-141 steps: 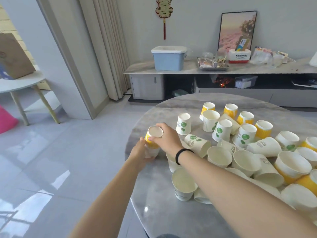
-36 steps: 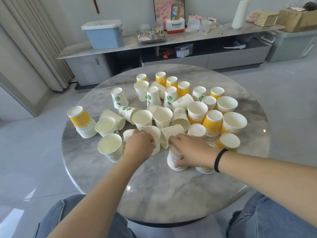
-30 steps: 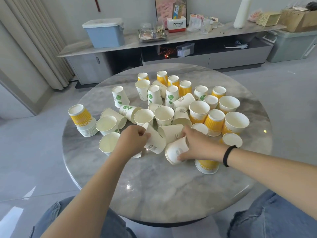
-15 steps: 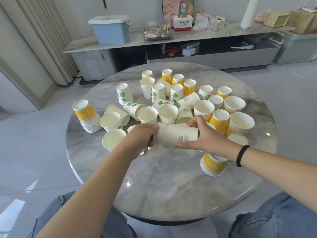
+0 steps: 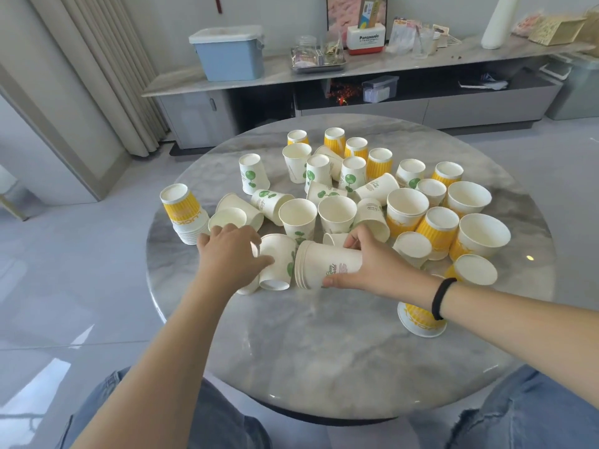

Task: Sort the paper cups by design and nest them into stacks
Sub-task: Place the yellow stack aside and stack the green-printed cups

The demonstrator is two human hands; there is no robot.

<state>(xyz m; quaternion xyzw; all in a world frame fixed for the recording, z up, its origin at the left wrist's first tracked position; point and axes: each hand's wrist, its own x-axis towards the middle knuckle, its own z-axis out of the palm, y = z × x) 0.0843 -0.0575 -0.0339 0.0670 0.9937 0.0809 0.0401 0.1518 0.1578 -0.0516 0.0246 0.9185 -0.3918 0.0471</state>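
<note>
1. Near edge of the marble table (image 5: 324, 358): right hand (image 5: 376, 270) grips a sideways nested stack of green-print cups (image 5: 327, 268).
2. Just left, left hand (image 5: 231, 257) clasps one green-print cup (image 5: 277, 262), its side against the stack's rims.
3. Far left: an upturned yellow stack (image 5: 183, 210).
4. Beyond, loose cups crowd the middle.

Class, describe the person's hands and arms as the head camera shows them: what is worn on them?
Both forearms are bare, with no sleeves or gloves showing. The right hand has a thin black band around its wrist. The left hand wears nothing visible: no band, watch or ring.
</note>
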